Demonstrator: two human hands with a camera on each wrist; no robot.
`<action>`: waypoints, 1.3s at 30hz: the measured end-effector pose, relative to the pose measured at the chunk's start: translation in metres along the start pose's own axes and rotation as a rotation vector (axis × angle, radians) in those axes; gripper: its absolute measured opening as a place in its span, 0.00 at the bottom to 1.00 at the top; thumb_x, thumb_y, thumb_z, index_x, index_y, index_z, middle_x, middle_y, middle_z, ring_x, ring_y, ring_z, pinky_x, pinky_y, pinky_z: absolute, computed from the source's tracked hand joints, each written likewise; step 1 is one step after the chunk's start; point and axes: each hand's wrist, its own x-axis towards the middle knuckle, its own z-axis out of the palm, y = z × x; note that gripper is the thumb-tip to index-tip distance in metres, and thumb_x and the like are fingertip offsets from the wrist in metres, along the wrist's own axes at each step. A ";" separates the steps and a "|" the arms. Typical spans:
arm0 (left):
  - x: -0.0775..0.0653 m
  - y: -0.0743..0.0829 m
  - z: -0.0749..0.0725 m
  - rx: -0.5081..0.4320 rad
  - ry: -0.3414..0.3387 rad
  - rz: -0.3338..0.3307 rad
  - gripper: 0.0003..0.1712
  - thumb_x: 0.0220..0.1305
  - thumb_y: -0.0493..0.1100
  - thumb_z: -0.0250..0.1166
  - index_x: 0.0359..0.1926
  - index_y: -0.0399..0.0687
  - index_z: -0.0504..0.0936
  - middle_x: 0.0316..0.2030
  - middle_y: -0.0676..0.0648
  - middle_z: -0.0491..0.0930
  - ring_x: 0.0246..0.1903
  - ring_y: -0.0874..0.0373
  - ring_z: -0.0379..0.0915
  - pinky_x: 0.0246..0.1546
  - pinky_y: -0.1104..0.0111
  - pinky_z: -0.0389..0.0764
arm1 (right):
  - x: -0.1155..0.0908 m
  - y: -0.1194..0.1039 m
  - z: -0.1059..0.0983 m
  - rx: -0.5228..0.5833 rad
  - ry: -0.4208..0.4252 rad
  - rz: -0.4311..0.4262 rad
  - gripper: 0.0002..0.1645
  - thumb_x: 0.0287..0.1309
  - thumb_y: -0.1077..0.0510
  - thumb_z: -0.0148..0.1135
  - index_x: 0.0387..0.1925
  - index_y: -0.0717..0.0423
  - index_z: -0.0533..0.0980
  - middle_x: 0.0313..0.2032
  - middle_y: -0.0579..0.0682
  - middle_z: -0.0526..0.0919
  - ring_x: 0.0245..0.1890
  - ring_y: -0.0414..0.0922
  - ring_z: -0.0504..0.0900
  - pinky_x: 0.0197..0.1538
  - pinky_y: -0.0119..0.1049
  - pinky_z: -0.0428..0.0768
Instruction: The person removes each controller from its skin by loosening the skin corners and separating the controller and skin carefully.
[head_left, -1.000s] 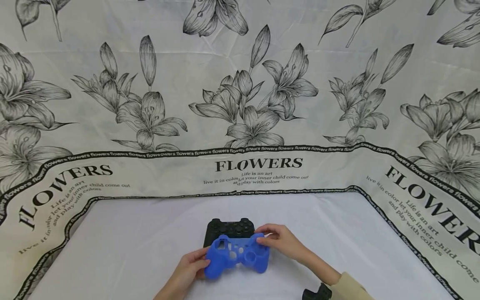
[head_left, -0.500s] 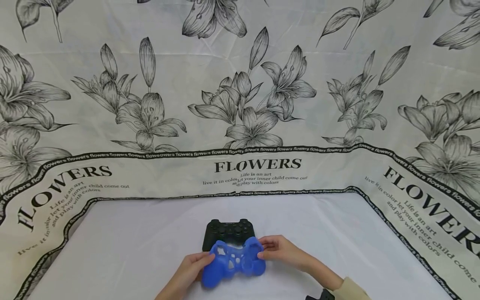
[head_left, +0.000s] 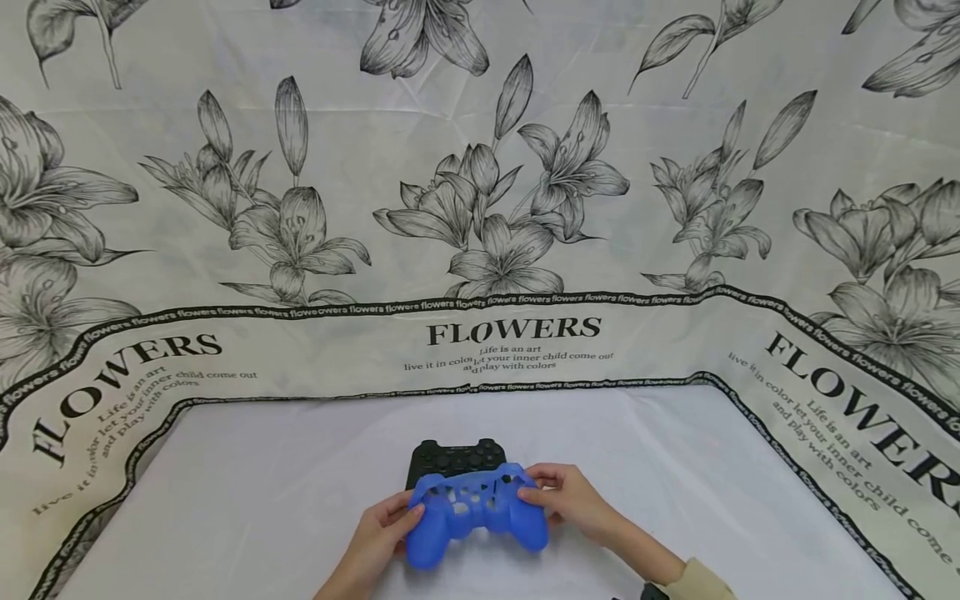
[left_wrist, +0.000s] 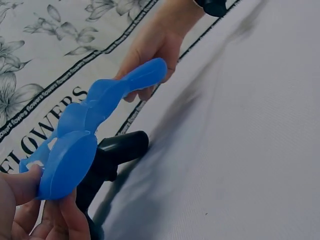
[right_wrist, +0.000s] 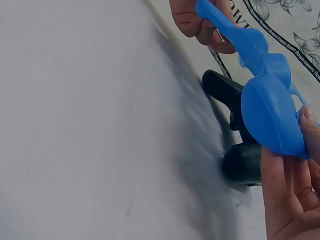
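Observation:
Both hands hold up a blue silicone game controller cover (head_left: 476, 512), its cutouts for sticks and buttons showing in the head view. The left hand (head_left: 378, 533) pinches its left end, thumb on the near face and fingers behind. At the opposite end the right hand (head_left: 573, 500) grips it likewise, as the right wrist view shows with the cover (right_wrist: 270, 110) above the fingers. Just behind lies a black game controller (head_left: 457, 457) on the white cloth, its lower part hidden by the cover. In the left wrist view the controller's dark handle (left_wrist: 127, 145) stands out beneath.
White cloth (head_left: 247, 492) covers the table. A flower-printed fabric (head_left: 480, 350) with FLOWERS lettering rises behind and along both sides. A black device (head_left: 652, 592) sits by the right sleeve (head_left: 697, 579) at the bottom edge.
The hands have tilted and turned the blue cover; its right end has moved rightward and its face now shows more squarely. The black controller stays in place.

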 end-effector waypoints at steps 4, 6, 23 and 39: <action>-0.001 -0.002 0.001 -0.033 0.025 0.042 0.33 0.66 0.50 0.62 0.61 0.27 0.69 0.44 0.43 0.84 0.35 0.63 0.76 0.32 0.69 0.77 | 0.001 0.001 0.000 0.038 0.049 0.019 0.28 0.56 0.50 0.68 0.50 0.68 0.76 0.36 0.46 0.86 0.31 0.37 0.82 0.29 0.33 0.82; -0.001 -0.002 0.002 -0.029 0.036 0.045 0.34 0.65 0.50 0.63 0.61 0.27 0.69 0.42 0.45 0.84 0.34 0.64 0.76 0.31 0.70 0.78 | 0.001 0.001 0.000 0.068 0.066 0.044 0.29 0.56 0.50 0.68 0.51 0.69 0.75 0.36 0.46 0.87 0.32 0.37 0.83 0.31 0.34 0.83; -0.007 -0.002 0.009 0.008 -0.001 0.062 0.33 0.62 0.45 0.66 0.60 0.26 0.71 0.47 0.36 0.83 0.42 0.60 0.81 0.41 0.64 0.84 | -0.015 0.009 -0.004 0.198 0.143 0.108 0.36 0.58 0.50 0.66 0.60 0.71 0.69 0.46 0.54 0.85 0.43 0.42 0.84 0.46 0.41 0.84; 0.001 0.010 0.048 0.206 0.098 0.133 0.21 0.59 0.42 0.68 0.54 0.40 0.81 0.45 0.40 0.83 0.31 0.59 0.80 0.28 0.67 0.82 | -0.024 0.015 -0.040 0.154 0.131 0.065 0.33 0.61 0.53 0.63 0.60 0.73 0.69 0.42 0.45 0.86 0.40 0.36 0.83 0.44 0.36 0.84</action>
